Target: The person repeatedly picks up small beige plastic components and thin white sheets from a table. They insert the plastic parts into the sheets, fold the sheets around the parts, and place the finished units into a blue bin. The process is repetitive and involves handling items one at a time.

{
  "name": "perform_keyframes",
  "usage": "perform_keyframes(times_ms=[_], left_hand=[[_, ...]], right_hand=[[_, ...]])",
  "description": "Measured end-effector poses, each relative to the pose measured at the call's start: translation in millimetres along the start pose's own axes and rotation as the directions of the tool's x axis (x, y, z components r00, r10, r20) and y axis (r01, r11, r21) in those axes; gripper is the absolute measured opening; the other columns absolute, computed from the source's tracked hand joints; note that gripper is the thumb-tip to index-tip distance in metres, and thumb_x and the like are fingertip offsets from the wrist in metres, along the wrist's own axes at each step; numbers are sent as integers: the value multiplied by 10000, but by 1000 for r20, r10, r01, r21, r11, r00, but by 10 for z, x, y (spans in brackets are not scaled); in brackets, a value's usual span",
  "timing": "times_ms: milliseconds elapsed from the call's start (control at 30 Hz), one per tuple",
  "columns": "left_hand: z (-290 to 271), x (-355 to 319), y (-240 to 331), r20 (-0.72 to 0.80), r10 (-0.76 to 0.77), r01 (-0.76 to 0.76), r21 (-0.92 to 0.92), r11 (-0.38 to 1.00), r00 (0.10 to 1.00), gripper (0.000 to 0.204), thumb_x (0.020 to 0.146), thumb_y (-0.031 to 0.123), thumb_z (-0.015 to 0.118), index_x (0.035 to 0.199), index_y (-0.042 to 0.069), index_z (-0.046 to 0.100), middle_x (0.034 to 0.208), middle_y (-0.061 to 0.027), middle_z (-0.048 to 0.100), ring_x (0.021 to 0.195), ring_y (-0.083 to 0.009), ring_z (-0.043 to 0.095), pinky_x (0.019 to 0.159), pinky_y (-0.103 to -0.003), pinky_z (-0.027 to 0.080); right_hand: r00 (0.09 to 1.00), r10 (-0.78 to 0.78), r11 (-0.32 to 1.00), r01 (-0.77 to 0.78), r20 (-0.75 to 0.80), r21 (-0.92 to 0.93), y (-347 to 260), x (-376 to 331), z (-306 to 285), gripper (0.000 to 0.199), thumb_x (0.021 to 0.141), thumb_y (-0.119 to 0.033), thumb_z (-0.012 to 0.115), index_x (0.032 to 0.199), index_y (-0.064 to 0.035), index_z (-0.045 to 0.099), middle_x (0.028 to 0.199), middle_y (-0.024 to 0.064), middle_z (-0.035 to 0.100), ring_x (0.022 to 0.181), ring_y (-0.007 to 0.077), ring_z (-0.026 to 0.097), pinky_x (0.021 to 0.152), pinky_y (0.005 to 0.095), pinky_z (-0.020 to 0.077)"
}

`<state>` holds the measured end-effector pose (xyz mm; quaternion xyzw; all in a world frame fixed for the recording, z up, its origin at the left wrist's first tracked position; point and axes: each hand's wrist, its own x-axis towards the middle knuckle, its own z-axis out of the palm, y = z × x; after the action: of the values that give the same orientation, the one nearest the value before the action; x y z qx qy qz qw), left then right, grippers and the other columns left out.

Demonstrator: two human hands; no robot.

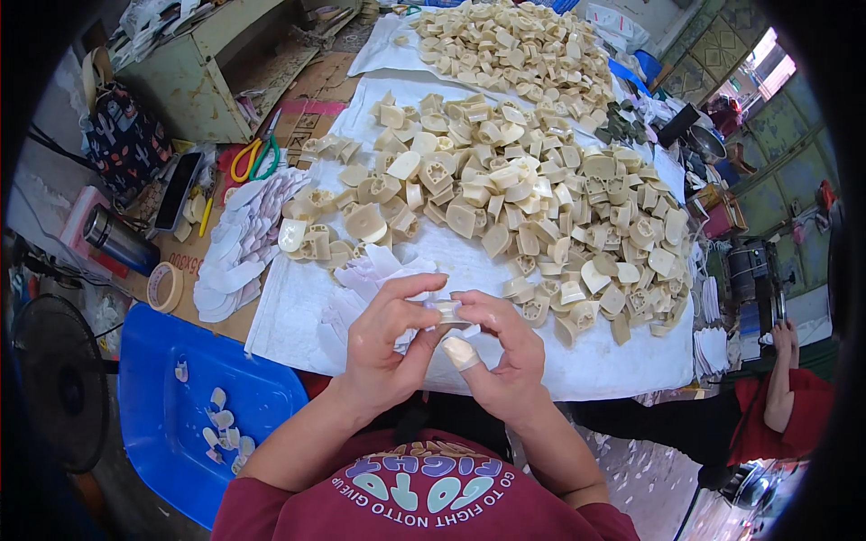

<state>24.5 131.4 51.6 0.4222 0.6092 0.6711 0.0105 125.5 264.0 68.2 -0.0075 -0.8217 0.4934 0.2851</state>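
Note:
My left hand (386, 332) and my right hand (505, 353) meet above the near edge of the cloth. Their fingers are closed round a small beige shoe heel (448, 312). Tape wraps my right thumb, which is below the piece. Behind and left of my left hand lies a loose heap of thin white cut-out pieces (347, 302). A large pile of similar beige heels (505, 194) spreads over the white cloth (289, 329) beyond my hands.
Another heel pile (510, 45) lies farther back. To the left are a blue tub (149, 397) with a few heels, a tape roll (165, 287), a flask (120, 239), a phone (179, 191), scissors (257, 160) and stacked white cut-outs (236, 243). A person in red (803, 410) is at right.

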Motion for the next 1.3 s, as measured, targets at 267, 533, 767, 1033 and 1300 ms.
perform_keyframes(times_ms=[267,533,767,1033,1300], left_hand=[[31,22,-12,69,-390,347,-614,709,918,180,837,-72,632,967,30,562,1095,-124,564,933,-150,590,738,-263,499],[90,-49,-5,-38,-244,240,-95,966,969,101,828,-42,645,896,23,607,964,-88,587,735,-76,542,579,-205,423],[-26,-110,-73,200,-326,374,-287,882,924,164,848,-93,593,973,10,569,1118,-117,525,971,-135,559,794,-260,497],[9,-46,16,177,-385,424,-377,823,906,82,869,-32,601,932,-1,560,1162,-94,484,874,-83,591,722,-222,501],[-99,41,77,285,-353,382,-53,923,891,135,843,-52,626,956,9,583,1229,-118,491,929,-121,609,744,-237,513]], right_hand=[[970,213,810,-244,121,532,136,92,-127,298,789,-37,682,1073,20,611,1110,165,633,1070,310,609,945,388,455],[950,-172,865,273,261,-422,-12,304,-274,183,725,-24,652,902,-1,610,929,112,639,913,282,621,897,421,467],[878,-197,888,349,436,-300,15,421,-393,168,703,-42,653,859,-21,595,842,95,610,817,282,597,779,386,453],[954,-147,947,212,260,-242,102,269,-277,148,725,-47,681,849,-32,601,877,96,633,822,271,606,756,359,456],[941,265,865,-329,212,378,241,123,-235,131,772,-73,704,875,-25,640,937,63,635,915,191,595,869,319,433]])
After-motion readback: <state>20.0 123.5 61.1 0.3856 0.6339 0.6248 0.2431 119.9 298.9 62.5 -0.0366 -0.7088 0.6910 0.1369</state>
